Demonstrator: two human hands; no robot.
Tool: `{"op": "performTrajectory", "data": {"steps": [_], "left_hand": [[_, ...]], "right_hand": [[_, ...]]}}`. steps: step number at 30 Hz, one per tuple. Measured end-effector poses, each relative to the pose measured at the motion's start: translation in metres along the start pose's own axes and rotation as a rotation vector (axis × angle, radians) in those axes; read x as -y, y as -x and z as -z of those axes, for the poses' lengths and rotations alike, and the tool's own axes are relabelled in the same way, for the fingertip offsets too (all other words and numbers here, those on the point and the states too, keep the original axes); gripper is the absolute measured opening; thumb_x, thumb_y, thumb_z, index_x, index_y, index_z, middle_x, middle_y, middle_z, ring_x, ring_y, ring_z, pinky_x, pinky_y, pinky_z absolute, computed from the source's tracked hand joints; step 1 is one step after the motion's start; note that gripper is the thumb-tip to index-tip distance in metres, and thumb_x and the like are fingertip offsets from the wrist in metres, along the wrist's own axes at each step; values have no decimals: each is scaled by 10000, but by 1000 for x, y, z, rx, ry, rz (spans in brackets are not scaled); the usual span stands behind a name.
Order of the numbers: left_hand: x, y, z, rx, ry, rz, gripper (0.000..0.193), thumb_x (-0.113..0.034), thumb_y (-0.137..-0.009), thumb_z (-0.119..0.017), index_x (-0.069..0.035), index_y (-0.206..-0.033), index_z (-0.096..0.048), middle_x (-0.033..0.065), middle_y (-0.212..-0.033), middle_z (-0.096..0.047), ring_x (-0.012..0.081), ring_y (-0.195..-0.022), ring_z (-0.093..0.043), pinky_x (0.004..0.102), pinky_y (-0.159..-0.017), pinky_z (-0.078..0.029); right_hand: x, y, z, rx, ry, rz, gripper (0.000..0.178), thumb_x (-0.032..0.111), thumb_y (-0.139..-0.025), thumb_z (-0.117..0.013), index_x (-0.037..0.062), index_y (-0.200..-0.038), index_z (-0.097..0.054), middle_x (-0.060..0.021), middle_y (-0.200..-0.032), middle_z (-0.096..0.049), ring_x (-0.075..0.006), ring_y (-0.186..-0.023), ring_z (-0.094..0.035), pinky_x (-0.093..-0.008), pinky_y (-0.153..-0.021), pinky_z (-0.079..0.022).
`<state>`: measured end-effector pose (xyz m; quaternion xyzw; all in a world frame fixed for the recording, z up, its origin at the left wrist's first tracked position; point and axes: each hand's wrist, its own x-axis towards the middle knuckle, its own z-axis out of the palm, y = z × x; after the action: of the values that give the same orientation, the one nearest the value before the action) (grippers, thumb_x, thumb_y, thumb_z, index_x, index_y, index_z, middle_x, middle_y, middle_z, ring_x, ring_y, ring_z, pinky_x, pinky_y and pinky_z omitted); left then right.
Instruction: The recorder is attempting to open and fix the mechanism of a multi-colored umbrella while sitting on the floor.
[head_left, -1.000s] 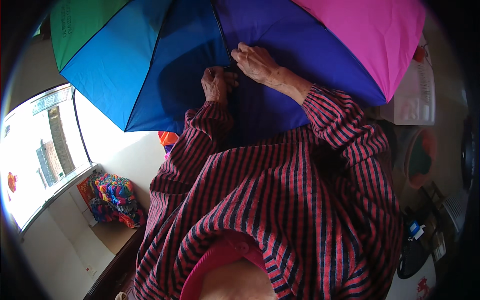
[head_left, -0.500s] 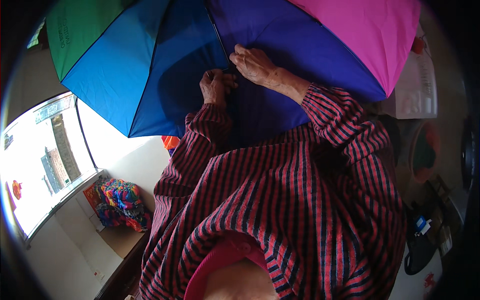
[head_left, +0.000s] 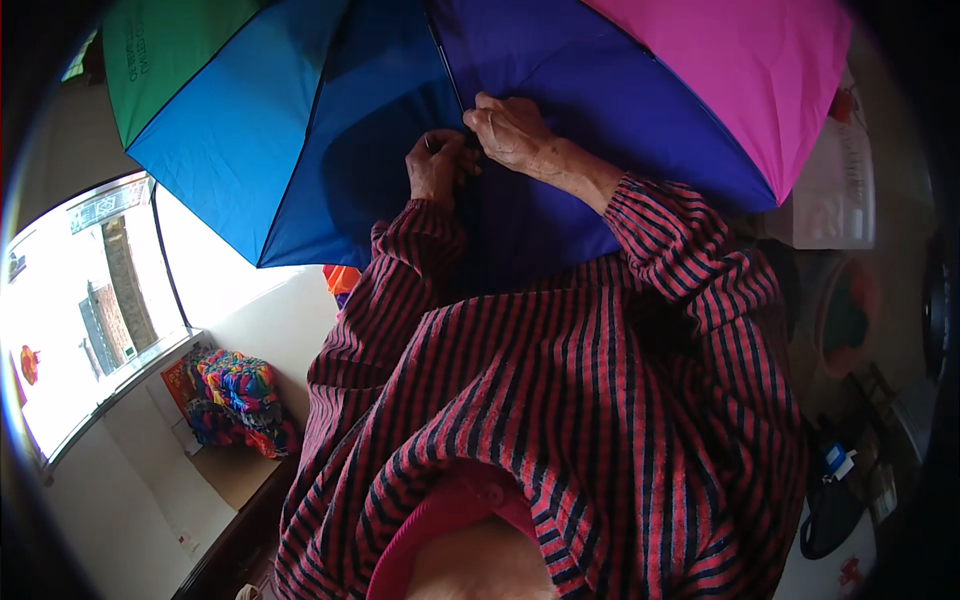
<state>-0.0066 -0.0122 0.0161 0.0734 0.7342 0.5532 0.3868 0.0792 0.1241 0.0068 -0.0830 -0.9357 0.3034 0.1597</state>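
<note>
Right hand (head_left: 510,132) seemingly pinches umbrella rib (head_left: 447,65).

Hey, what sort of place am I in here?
Likely an indoor room, perhaps at home, though a small workroom is possible. It shows in the bright window with a red ornament against it, the multicoloured bundle below, and the translucent plastic bin at right.

Dark lettering (head_left: 138,45) on green umbrella panel (head_left: 185,50), blurred marks (head_left: 104,207) on pale sign (head_left: 84,216) at window (head_left: 62,300)
</note>
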Motion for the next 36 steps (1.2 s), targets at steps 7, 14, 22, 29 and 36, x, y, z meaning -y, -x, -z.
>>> {"op": "performTrajectory", "data": {"steps": [7,14,22,29,36], "left_hand": [[-5,7,-8,-30,39,-24,125,-130,-885,-556,-13,-925,-541,95,-698,-623,146,-519,-575,225,-425,-380],[-8,14,-8,-85,-90,-97,225,-132,-790,-633,37,-938,-620,110,-716,-654,155,-543,-610,248,-503,-463],[7,9,-1,-120,-173,-82,310,-107,-755,-669,67,-1008,-633,76,-753,-650,117,-599,-595,228,-560,-454],[9,9,0,-102,-77,-66,249,-119,-761,-664,35,-956,-654,58,-735,-648,103,-589,-575,221,-543,-440],[5,8,-1,-104,-35,-67,248,-105,-755,-636,49,-948,-654,82,-715,-651,127,-560,-588,238,-519,-451]], "right_hand": [[-8,-2,1,-25,136,16,60,110,-757,-582,61,-781,-605,-124,-784,-588,-316,-652,-615,-408,-562,-497],[-9,-21,131,-437,-1408,-615,130,121,-897,-551,13,-846,-602,-88,-753,-649,-152,-662,-635,-329,-658,-550],[-3,-35,86,-745,-605,-225,141,144,-882,-569,50,-779,-584,-42,-677,-594,-184,-630,-598,-358,-650,-531],[10,-12,-1,-262,449,-41,63,121,-773,-561,80,-729,-580,-85,-671,-579,-287,-717,-597,-416,-584,-467],[18,3,-9,-25,272,-3,53,69,-741,-534,87,-715,-578,-109,-687,-591,-309,-702,-599,-415,-586,-472]]}}
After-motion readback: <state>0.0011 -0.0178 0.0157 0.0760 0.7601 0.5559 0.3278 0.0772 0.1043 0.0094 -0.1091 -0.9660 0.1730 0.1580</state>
